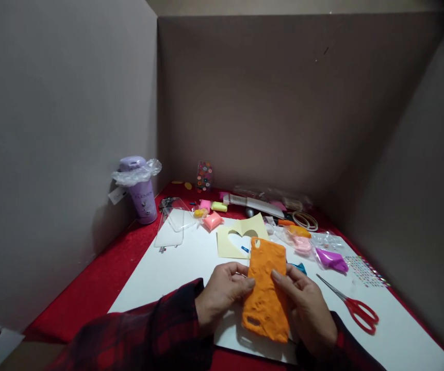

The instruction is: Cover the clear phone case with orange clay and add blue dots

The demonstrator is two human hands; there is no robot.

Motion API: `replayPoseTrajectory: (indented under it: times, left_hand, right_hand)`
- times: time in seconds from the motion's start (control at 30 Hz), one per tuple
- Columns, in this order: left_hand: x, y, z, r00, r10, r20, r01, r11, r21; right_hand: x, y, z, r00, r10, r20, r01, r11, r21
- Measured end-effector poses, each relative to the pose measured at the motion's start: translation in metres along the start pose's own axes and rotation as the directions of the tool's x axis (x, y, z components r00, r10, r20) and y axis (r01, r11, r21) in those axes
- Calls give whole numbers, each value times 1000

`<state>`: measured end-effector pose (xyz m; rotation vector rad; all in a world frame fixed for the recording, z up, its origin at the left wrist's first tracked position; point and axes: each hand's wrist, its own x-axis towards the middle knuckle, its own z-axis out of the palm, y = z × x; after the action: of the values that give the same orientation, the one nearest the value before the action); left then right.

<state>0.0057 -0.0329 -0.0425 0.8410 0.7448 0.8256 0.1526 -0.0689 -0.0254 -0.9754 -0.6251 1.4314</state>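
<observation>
Between my two hands is a phone case point(265, 293) coated in bumpy orange clay, tilted up over the front of the white board. A camera hole shows at its top left and a slot near its bottom edge. My left hand point(227, 288) grips the left edge, thumb on the clay. From the other side my right hand point(305, 296) holds the right edge, its thumb pressed on the orange surface. Just behind the case lies a yellow paper point(224, 247) with a heart cut out of it. Some blue foil-like material point(299, 268) peeks out behind my right fingers.
Red-handled scissors point(355, 309) lie right of my hand, near a gem sticker sheet point(366, 271) and a purple clay packet point(332, 260). Clear phone cases point(170, 232) and a coral clay packet point(213, 221) are at left. A lilac tumbler point(142, 198) stands by the left wall.
</observation>
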Motion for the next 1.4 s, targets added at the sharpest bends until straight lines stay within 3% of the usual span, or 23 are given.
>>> replayPoseTrajectory:
  times: [0.2, 0.53, 0.87, 1.23, 1.4]
  left_hand:
    - [0, -2, 4, 1000, 14, -7, -15, 997, -78]
    - [-1, -1, 3, 998, 53, -41, -59, 985, -164]
    - [-1, 3, -2, 994, 79, -70, -82, 996, -40]
    - [-4, 7, 0, 995, 90, -44, -93, 993, -72]
    - [-4, 4, 1, 992, 122, 38, -114, 977, -181]
  right_hand:
    - [2, 6, -2, 995, 84, 49, -85, 996, 18]
    - [4, 14, -4, 993, 33, 110, -29, 999, -38]
    - [10, 17, -13, 990, -48, 130, 60, 994, -89]
    - [6, 19, -10, 984, -85, 153, 97, 993, -69]
    - [8, 22, -14, 958, -44, 284, 69, 995, -78]
